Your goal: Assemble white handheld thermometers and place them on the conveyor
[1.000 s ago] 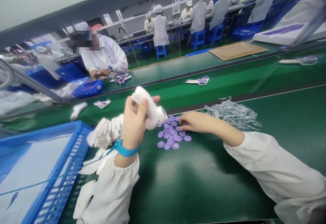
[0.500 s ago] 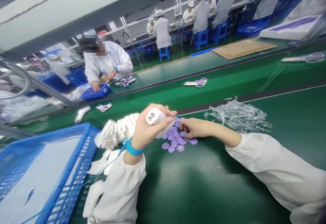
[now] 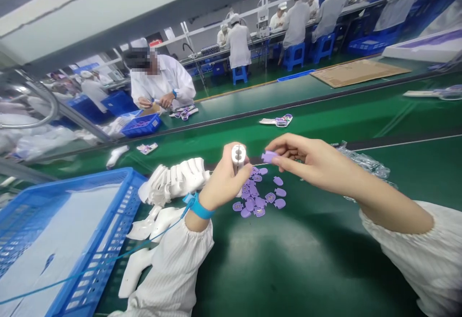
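My left hand is wrapped round a white plastic housing, held upright with its two-holed end facing me. My right hand pinches one small purple button piece just right of that end, a short gap apart. Below both hands a pile of several purple pieces lies on the green table. A row of white housings lies to the left of my left hand.
A blue crate stands at the left. Clear plastic bags are heaped behind my right wrist. Beyond runs a green conveyor belt carrying a carded item. A person in white works opposite, others further back.
My right hand has lifted off the purple pile with one piece pinched. My left hand has turned the white housing upright, its end toward me.
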{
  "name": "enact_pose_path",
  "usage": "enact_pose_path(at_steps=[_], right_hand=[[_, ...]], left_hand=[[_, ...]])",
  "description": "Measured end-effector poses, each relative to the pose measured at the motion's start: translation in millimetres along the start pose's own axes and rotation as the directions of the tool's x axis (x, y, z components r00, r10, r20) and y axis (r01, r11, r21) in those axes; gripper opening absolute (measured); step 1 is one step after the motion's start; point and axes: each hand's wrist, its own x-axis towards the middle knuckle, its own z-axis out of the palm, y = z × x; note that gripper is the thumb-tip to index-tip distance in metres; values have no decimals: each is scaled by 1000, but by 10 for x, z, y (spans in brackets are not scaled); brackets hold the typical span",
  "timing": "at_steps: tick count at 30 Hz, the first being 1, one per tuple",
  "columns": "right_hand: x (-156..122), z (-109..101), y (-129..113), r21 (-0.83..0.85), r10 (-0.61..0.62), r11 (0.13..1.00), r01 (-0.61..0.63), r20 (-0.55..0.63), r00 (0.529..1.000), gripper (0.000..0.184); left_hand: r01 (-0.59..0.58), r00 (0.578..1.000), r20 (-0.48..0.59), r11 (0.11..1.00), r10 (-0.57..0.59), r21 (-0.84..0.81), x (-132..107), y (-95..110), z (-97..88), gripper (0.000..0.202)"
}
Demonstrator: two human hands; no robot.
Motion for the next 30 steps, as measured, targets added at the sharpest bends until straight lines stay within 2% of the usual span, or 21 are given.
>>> enact_pose_path(at_steps=[2, 5, 10, 14, 20, 23, 26, 30], right_hand=[[-45, 12, -62, 19, -18, 1000, 19, -85, 996, 43], [-67, 47, -100, 14, -31, 999, 33, -137, 990, 37], [-113, 86, -177, 98, -81, 991, 93, -113, 990, 31], [-178, 142, -258, 100, -136, 985, 143, -78, 988, 25], [-196, 178, -255, -40, -220, 975, 218, -55, 974, 23], [-190, 165, -240, -72, -244, 968, 239, -70, 967, 26], [-187, 164, -227, -89, -259, 963, 253, -73, 963, 26], [-176, 174, -196, -112, -334, 938, 328, -36, 942, 24]], left_hand=[[14, 997, 76, 1000, -16, 27, 8, -15, -9, 50], [-54, 991, 123, 998, 50, 34, 17, -29, 5, 51], [-173, 983, -36, 980, 178, 101, 6, 35, 86, 28], [-277, 959, -52, 960, 279, 45, -23, 78, 143, 15], [-191, 981, -2, 979, 192, -63, -62, 97, 172, 25], [-127, 992, -17, 992, 127, -19, -90, 92, 179, 27], [-110, 993, -37, 994, 110, 13, -114, 91, 169, 31], [-86, 996, -1, 995, 86, 52, -118, 131, 147, 33]])
